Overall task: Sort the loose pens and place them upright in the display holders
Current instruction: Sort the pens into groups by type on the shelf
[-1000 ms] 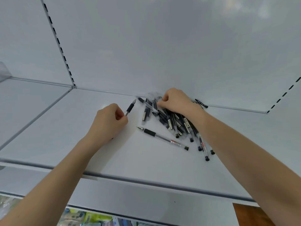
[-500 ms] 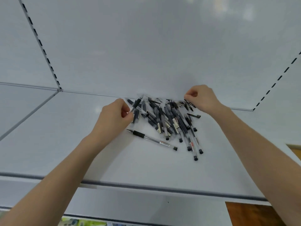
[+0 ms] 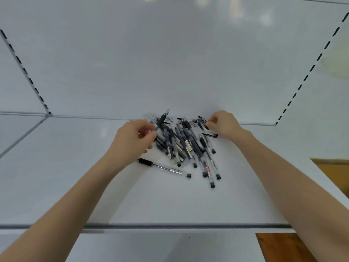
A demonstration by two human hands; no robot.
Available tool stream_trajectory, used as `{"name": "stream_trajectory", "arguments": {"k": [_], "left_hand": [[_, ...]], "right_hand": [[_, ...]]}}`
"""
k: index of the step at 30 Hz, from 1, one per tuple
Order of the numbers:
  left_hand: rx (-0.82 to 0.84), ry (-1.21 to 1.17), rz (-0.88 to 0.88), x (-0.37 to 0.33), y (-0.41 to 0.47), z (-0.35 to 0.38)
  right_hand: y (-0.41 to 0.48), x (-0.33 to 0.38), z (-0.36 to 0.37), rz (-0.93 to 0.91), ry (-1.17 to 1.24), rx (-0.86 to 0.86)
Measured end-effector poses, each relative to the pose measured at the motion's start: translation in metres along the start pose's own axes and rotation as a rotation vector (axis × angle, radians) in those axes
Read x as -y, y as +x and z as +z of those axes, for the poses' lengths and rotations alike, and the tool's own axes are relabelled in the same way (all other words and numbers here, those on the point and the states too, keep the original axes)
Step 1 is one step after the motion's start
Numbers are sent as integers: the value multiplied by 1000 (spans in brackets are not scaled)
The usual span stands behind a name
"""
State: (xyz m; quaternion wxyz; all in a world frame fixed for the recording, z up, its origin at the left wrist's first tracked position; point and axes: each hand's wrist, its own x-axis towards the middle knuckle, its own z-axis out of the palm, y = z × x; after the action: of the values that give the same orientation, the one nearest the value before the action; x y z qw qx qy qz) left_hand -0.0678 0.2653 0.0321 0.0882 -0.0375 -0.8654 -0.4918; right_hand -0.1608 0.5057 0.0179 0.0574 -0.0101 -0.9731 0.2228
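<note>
Lying in a loose pile [image 3: 186, 146] on the white shelf [image 3: 75, 176], close to the back wall [image 3: 170, 63], many pens with black grips and clear barrels are crossing over each other. One pen [image 3: 164, 168] is lying apart, just in front of the pile, near the left wrist. The left hand [image 3: 133, 138] is closing its fingers on a pen [image 3: 161, 120] and is holding it tilted, with the tip pointing up and away, above the left edge of the pile. The right hand [image 3: 223, 124] is resting at the far right edge of the pile, its fingers pinching a small black piece [image 3: 203, 121]; I cannot tell if this is a cap or a pen end. A loose black cap [image 3: 209, 135] is lying just below this hand. Both forearms are reaching over the front edge of the shelf.
</note>
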Motion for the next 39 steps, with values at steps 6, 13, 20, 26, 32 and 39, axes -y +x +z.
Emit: {"name": "stream_trajectory", "arguments": {"k": [6, 13, 20, 26, 32, 39], "left_hand": [[173, -354, -105, -8, -11, -10], [133, -232, 60, -11, -21, -7], [92, -91, 176, -18, -30, -6], [108, -46, 194, -19, -33, -7], [129, -24, 232, -25, -39, -7], [29, 57, 306, -27, -36, 0]], "right_hand": [[-24, 10, -25, -49, 384, -132], [-76, 34, -59, -172, 900, 35], [-97, 38, -69, -275, 833, 76], [-103, 43, -71, -347, 722, 130], [-109, 48, -65, -353, 707, 221], [-109, 53, -52, -354, 739, 187]]}}
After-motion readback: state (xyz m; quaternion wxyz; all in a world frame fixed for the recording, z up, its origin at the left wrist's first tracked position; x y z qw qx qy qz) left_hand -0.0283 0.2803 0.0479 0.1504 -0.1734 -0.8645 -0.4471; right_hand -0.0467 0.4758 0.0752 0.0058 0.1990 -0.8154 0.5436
